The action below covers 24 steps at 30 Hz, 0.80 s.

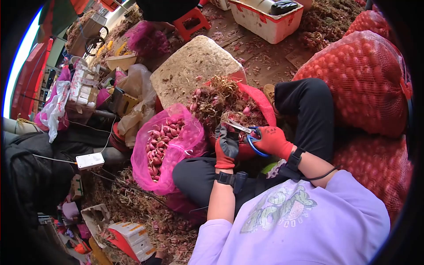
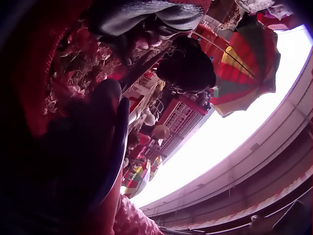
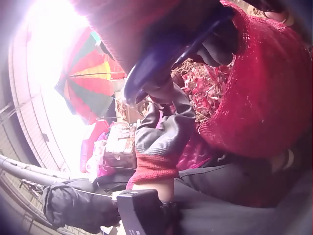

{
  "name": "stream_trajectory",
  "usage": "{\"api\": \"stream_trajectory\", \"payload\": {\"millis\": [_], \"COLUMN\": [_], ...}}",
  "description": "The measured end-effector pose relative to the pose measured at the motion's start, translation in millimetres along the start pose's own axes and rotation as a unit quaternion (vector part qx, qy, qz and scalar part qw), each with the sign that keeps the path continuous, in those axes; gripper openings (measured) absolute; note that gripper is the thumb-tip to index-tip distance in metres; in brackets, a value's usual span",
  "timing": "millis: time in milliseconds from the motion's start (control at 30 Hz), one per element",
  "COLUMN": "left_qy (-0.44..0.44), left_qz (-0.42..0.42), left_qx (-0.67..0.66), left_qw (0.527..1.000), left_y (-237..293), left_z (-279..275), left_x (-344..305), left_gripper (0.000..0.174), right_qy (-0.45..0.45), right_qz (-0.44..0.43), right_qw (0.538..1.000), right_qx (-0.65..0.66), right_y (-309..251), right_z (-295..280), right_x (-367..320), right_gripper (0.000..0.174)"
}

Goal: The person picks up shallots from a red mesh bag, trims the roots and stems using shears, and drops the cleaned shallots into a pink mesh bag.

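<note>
My right hand (image 1: 271,142), in a red and dark glove, grips scissors (image 1: 239,126) by their blue handles. The blades reach left to the fingertips of my left hand (image 1: 226,148), gloved in red and grey. Its curled fingers pinch a small pinkish shallot (image 2: 142,44), mostly covered by the glove. In the right wrist view the blue handle (image 3: 146,71) looms large in front of the left glove. Just beyond both hands lies a heap of shallots with dry stalks (image 1: 216,99) in an opened red mesh sack (image 1: 260,102).
To the left, a pink mesh bag (image 1: 194,126) holds trimmed shallots (image 1: 161,145). A dirty pale foam slab (image 1: 194,66) lies ahead. Full red mesh sacks (image 1: 353,79) stand at the right. A white box on a cable (image 1: 90,161), a red stool (image 1: 191,22) and a white tub (image 1: 269,22) are around.
</note>
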<state>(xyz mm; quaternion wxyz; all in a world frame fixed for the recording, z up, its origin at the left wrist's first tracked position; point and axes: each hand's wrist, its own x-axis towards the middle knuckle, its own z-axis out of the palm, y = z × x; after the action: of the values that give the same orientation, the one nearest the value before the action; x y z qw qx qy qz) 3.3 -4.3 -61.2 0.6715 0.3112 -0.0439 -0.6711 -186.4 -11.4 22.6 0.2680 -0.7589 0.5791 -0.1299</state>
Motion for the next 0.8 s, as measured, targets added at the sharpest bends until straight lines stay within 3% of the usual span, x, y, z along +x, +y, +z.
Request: {"api": "stream_trajectory", "payload": {"millis": [167, 333, 467, 800], "left_qy": [-0.016, -0.055, -0.046, -0.067], "left_qz": [-0.022, 0.022, 0.044, 0.094], "left_qx": [-0.027, 0.028, 0.016, 0.179], "left_qw": [0.999, 0.998, 0.998, 0.977], "left_y": [0, 0, -2, 5], "left_z": [17, 17, 14, 20], "left_x": [-6, -10, -8, -10], "left_gripper": [0.026, 0.022, 0.023, 0.038], "right_qy": [-0.011, -0.004, -0.04, -0.137], "right_qz": [0.004, -0.013, 0.0, 0.029], "right_qw": [0.999, 0.999, 0.999, 0.982], "right_qx": [-0.03, -0.03, 0.009, 0.129], "right_y": [-2, 6, 12, 35], "right_z": [-6, 0, -1, -13], "right_x": [-1, 6, 9, 1], "right_gripper": [0.039, 0.039, 0.052, 0.065]}}
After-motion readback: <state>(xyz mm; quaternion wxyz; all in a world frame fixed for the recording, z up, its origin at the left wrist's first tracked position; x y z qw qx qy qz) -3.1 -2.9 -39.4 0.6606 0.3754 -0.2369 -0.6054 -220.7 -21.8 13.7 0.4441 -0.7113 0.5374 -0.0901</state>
